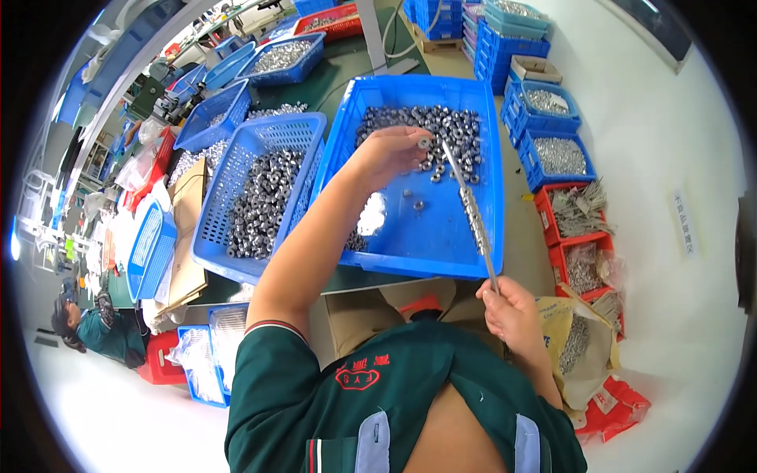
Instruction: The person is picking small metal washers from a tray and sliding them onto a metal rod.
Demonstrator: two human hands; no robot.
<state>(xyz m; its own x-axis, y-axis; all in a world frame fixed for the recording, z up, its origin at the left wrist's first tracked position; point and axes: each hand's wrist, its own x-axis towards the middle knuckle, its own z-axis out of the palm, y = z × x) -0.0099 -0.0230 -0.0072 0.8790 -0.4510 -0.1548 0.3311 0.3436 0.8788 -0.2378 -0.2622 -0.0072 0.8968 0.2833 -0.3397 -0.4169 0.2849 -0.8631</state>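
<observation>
My right hand is closed around the lower end of a thin metal rod, which slants up over the blue tray. Several shiny metal rings are threaded along the rod's middle. Above the tray's far half, my left hand pinches one small round metal ring close to the rod's upper tip. Beneath that hand lies a heap of similar loose metal rings, and a few sit apart on the tray's bare floor.
Left of the tray stands a blue perforated basket of dark metal rings. Cardboard leans beyond it. Blue bins and red bins of metal parts line the right wall. A person sits at far left.
</observation>
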